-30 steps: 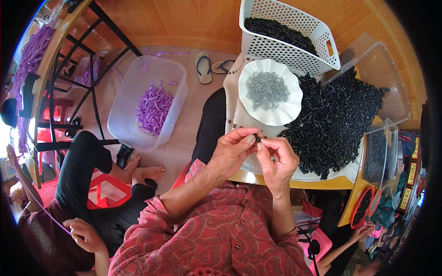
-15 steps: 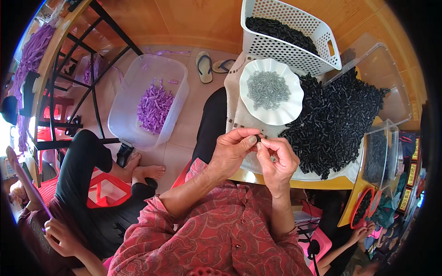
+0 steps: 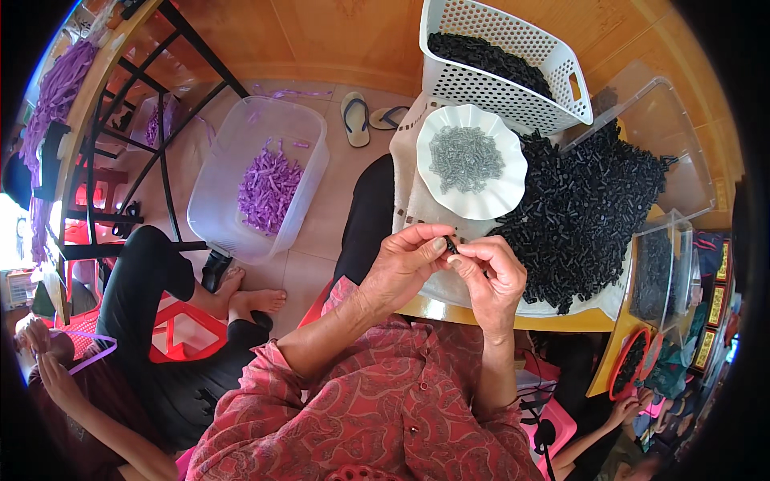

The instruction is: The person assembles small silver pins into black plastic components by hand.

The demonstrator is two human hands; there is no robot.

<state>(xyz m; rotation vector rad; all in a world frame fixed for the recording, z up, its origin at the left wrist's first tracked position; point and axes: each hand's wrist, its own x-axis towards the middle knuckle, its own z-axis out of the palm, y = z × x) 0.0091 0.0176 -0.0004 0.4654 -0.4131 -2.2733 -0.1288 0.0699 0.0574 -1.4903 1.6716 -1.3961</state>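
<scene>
My left hand (image 3: 403, 266) pinches a small black cylindrical piece (image 3: 451, 245) between thumb and forefinger. My right hand (image 3: 491, 279) is closed too, its thumb and forefinger meeting at the end of that piece; whatever they hold is too small to make out. Just beyond my hands, a white scalloped plate (image 3: 512, 178) carries a heap of small clear pieces (image 3: 467, 159). A wide pile of similar black pieces (image 3: 585, 224) spreads to the right, on a pale cloth (image 3: 409, 188) over the table.
Behind the plate stands a white perforated basket (image 3: 513, 100) holding more black pieces. Clear bins (image 3: 682, 152) line the right side. On the floor at left, a translucent tub (image 3: 208, 192) contains purple pieces (image 3: 269, 192). A co-worker's hands (image 3: 52, 365) hold a purple strip (image 3: 100, 350).
My hands stay in nearly the same place, with the right fingers shifted slightly right and more of the black piece showing. At left, the co-worker's hands have come together around a looped purple strip.
</scene>
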